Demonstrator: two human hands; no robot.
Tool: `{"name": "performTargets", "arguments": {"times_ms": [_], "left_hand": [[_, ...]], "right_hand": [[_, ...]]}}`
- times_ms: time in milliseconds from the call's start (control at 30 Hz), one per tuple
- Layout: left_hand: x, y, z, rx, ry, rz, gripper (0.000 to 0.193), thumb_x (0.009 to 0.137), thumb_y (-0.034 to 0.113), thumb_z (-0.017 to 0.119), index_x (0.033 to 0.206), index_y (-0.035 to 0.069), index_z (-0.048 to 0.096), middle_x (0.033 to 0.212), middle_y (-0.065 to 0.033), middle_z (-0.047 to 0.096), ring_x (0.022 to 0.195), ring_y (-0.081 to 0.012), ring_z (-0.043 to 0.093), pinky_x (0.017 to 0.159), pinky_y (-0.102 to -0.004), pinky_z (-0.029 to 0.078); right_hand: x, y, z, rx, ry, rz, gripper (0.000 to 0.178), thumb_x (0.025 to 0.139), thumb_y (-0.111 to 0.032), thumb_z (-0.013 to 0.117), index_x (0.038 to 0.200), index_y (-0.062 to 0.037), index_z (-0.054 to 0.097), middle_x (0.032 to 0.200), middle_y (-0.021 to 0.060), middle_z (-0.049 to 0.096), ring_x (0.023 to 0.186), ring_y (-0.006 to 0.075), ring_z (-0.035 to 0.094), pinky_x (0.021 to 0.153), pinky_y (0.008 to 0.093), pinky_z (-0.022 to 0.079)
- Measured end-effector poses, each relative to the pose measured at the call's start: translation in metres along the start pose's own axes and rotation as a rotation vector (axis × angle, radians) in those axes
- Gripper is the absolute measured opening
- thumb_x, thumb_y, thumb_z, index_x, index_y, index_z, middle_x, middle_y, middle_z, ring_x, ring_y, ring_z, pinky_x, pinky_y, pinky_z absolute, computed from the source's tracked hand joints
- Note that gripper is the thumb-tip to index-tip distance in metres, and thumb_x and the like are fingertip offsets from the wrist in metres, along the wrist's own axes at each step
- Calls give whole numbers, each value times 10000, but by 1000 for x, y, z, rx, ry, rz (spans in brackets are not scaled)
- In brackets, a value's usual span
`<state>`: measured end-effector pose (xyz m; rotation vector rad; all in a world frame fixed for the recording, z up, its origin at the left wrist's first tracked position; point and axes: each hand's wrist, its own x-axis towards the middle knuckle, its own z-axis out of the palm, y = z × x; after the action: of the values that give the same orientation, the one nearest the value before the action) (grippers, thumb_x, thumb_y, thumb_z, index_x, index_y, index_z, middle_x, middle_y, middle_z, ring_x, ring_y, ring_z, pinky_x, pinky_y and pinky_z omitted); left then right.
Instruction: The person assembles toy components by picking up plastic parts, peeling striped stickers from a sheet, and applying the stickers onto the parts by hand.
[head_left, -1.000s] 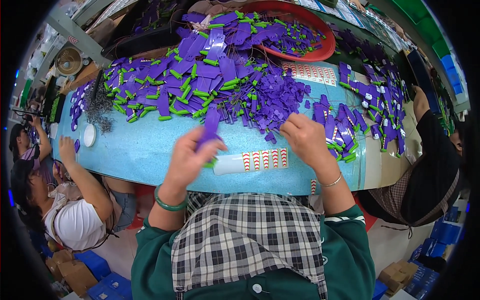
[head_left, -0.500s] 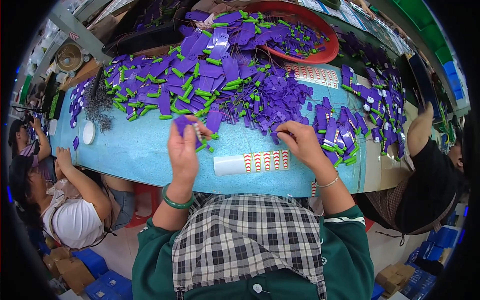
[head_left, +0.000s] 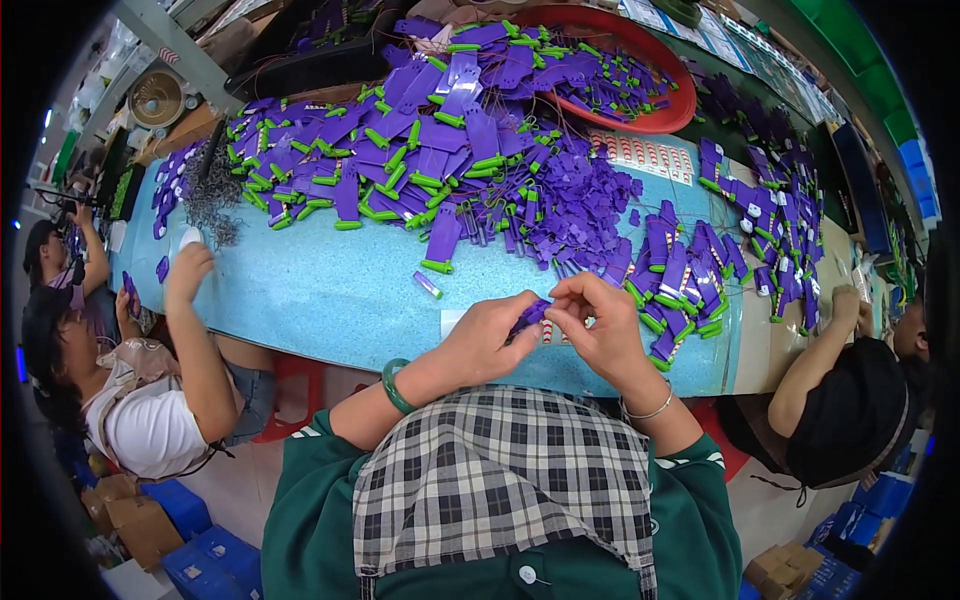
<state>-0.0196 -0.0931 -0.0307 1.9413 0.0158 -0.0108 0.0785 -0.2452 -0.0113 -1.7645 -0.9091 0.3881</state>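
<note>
My left hand (head_left: 488, 338) is closed on a purple plastic piece (head_left: 531, 316), which shows between thumb and fingers. Right against it, the thumb and fingers of my right hand (head_left: 603, 328) are pinched together, hiding whatever is in them. Beneath both hands lies a sticker sheet (head_left: 453, 321) with red-and-white chevron strips, mostly covered. A short piece with a green end (head_left: 427, 285) rests on the blue table just beyond my left hand. Farther off spreads a heap of purple flat pieces with green ends (head_left: 420, 150), beside a mound of small purple pieces (head_left: 575, 205).
Nearer my right arm is a pile of purple-and-green pieces (head_left: 680, 275). A red basin (head_left: 680, 95) stands at the back, with another chevron sticker sheet (head_left: 650, 157) before it. Tangled grey wires (head_left: 210, 195) lie at left. People sit on both sides (head_left: 155, 405).
My hands have come together close to my body over the sticker sheet. The right has left the mound of small pieces. The co-worker at left has reached onto the table.
</note>
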Motion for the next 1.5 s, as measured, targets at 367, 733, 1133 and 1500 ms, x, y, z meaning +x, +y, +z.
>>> {"name": "performTargets", "arguments": {"times_ms": [367,733,1133,1500], "left_hand": [[-4,-1,4,29,6,36,204,890,188,479,801,15,541,645,-120,620,586,-290,608,553,-393,456],[4,-11,-37,631,378,-42,355,794,268,663,1018,44,502,871,-103,596,705,-251,620,606,-374,482],[4,-51,-67,571,464,-185,428,754,72,664,1113,-5,445,913,-215,597,823,-409,577,707,-420,479],[-29,0,-40,-607,380,7,207,935,33,397,1127,-41,417,883,-121,577,784,-162,598,631,-281,536]], "right_hand": [[-2,10,10,-50,-102,-17,168,785,-101,673,809,7,548,716,77,520,580,169,567,513,275,434],[17,14,-97,-221,27,64,94,813,-81,613,809,11,627,717,58,607,668,123,560,613,257,437],[-9,23,-14,-658,-123,-260,253,664,-156,730,883,-77,632,867,58,563,842,249,537,711,377,416],[-5,39,40,-580,-101,-207,139,693,-126,689,820,-108,635,797,15,534,783,205,507,663,340,387]]}}
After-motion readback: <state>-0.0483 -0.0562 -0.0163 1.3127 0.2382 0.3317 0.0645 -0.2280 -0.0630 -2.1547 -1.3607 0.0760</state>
